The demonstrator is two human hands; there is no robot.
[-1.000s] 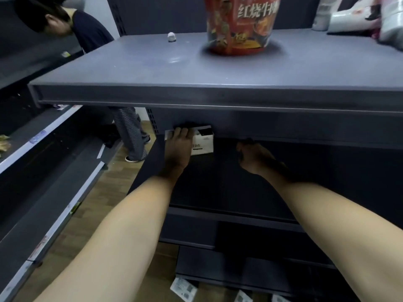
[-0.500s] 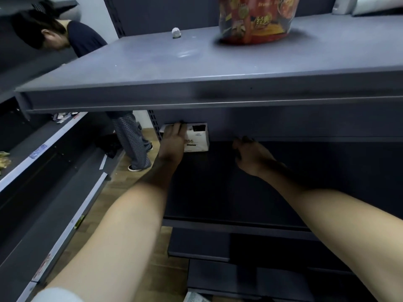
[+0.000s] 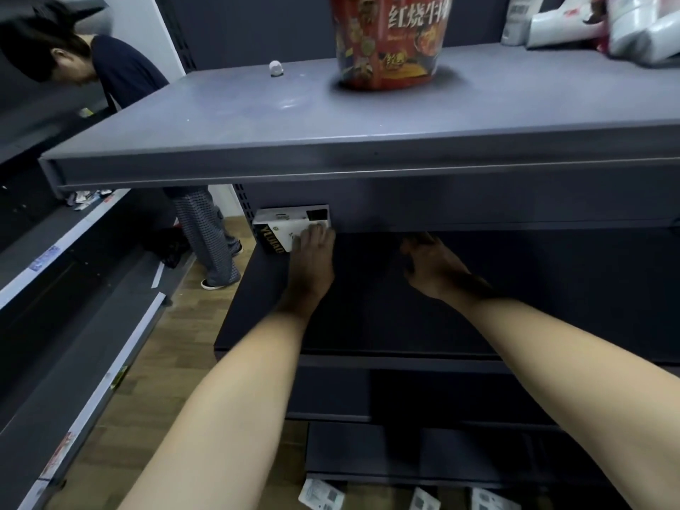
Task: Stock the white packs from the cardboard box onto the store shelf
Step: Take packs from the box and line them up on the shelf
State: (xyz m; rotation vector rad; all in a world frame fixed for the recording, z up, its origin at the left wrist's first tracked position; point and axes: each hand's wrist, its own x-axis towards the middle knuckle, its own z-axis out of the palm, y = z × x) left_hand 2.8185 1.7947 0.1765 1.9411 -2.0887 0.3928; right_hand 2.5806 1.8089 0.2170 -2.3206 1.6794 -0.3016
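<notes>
A white pack (image 3: 283, 224) with a dark side panel stands at the back left corner of the dark lower shelf (image 3: 368, 325), partly tucked under the shelf above. My left hand (image 3: 312, 266) reaches in, its fingers laid over the pack's lower right corner. My right hand (image 3: 434, 266) is further right on the same shelf, palm down, fingers loosely curled and holding nothing; its fingertips are in shadow. The cardboard box is out of view.
The grey upper shelf (image 3: 257, 119) overhangs both hands and carries a red noodle cup (image 3: 390, 42), a small white object (image 3: 276, 68) and white bags (image 3: 625, 27). Another person (image 3: 125, 75) bends at the left shelving (image 3: 73, 325). White packs (image 3: 320, 495) lie at the bottom.
My left hand has slid from the pack's left side to its right corner, and the pack has turned, showing its dark side. The right hand has stayed put.
</notes>
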